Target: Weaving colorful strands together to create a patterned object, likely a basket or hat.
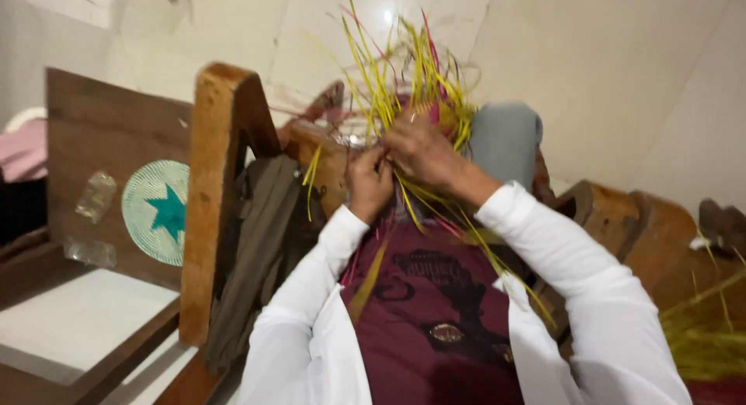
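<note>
A wooden chair frame point(210, 187) stands at nine o'clock, a round woven mat with a teal star point(158, 211) leaning on the board behind it. Just above centre, toward twelve o'clock, two hands meet on a bundle of yellow and pink straw strands point(404, 79). The left hand point(367, 180) is closed, pinching strands; the right hand point(420, 150) curls over them, fingers gripping. The weaving looks barely begun: most strands fan loose and upward, too many to count, and I cannot tell how much is plaited underneath. One more loose straw heap point(703, 339) lies at four o'clock.
</note>
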